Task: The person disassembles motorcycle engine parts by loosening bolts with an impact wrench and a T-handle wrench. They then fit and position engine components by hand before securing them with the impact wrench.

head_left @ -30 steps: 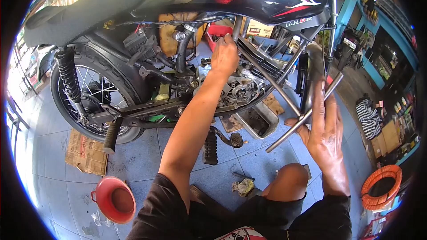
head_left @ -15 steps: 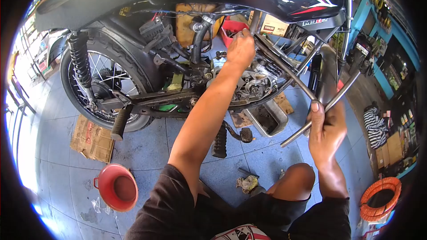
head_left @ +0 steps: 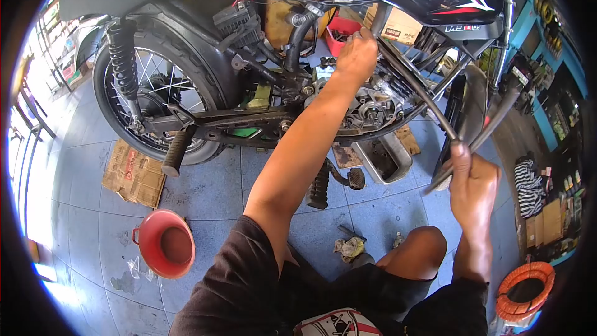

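Head view: right hand (head_left: 474, 186) is gripping the T-bar (head_left: 494, 122), ideally without tilting; left hand (head_left: 357, 55) is clenching, its hold hidden.

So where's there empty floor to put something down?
There are bare blue tiles between the cardboard, the red tub and the left arm. Another patch lies between the metal tray and the bent knee. It's crowded around the engine, near the left hand, and where the right hand holds crossed metal bars.
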`<state>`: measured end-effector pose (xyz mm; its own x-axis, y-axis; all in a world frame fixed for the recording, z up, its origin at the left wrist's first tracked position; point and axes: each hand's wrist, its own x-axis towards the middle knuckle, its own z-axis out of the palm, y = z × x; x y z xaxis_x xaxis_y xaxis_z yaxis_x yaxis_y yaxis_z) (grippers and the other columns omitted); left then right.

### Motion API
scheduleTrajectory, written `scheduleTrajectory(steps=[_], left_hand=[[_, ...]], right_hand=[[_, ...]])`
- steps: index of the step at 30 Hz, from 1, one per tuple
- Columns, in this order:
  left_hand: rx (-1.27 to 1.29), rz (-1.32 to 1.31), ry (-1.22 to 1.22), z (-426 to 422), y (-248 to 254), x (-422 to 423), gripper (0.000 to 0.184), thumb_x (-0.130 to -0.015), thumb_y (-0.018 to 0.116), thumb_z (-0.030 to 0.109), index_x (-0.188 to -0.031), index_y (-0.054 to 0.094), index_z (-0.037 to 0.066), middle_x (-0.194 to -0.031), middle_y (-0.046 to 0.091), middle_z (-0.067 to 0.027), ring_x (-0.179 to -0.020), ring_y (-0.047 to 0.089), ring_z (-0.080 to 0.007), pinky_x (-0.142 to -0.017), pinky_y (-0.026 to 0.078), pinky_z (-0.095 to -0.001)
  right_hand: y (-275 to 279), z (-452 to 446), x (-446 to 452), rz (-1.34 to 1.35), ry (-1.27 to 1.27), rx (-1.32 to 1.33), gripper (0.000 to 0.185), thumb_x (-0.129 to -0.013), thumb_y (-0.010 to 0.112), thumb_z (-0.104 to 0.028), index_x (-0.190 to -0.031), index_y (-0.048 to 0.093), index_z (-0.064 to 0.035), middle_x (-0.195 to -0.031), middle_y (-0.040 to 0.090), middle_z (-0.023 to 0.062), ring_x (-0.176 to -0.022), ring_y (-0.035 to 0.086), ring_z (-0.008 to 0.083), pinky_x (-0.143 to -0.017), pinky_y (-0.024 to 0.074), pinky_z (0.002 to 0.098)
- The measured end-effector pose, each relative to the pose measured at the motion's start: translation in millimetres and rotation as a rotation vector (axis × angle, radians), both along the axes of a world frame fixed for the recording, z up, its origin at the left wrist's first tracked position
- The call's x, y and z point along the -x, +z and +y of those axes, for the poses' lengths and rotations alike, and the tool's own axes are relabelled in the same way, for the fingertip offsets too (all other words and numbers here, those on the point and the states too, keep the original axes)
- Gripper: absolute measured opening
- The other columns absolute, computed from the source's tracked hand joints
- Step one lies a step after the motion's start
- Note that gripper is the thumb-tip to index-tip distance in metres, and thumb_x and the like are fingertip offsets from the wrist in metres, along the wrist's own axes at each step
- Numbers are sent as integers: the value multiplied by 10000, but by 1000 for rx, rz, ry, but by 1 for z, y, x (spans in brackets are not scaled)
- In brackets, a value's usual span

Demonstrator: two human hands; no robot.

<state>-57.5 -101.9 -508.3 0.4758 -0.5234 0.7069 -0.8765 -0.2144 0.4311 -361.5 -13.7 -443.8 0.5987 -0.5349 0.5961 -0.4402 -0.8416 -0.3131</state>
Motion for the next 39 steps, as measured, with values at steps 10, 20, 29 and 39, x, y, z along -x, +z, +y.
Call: scheduleTrajectory(steps=[10,20,29,39], left_hand=[[-13,29,-30,-4,1,-2,276,-812,557,22,-1060,523,-91,-1020,618,-284,-996,626,-387,-845,527,-431],[-7,15,-50,-3,1,-3,290,-809,558,14,-1069,509,-104,-1021,615,-294,-983,626,-397,-850,522,-431],[99,50,-137,6,-4,-4,303,-777,580,2,-1045,487,-104,-1000,600,-311,-985,602,-425,-845,508,-452],[154,-39,-109,17,-2,14,521,-808,634,269,-1055,472,-160,-972,573,-330,-961,577,-456,-860,487,-500]], right_hand=[[-38,-17,-4,-480,160,494,354,-948,547,-22,-1287,512,72,-830,652,123,-630,583,112,-521,449,220],[-5,-4,6,171,-89,646,350,-887,685,-285,-866,623,59,-639,565,124,-547,544,234,-494,401,391],[-7,3,-9,-827,388,-1298,544,-1007,398,-458,-853,588,28,-460,386,23,-280,277,103,-315,259,273],[-18,14,-14,-875,445,-1319,627,-997,399,-496,-910,609,89,-531,506,63,-312,350,121,-351,306,263]])
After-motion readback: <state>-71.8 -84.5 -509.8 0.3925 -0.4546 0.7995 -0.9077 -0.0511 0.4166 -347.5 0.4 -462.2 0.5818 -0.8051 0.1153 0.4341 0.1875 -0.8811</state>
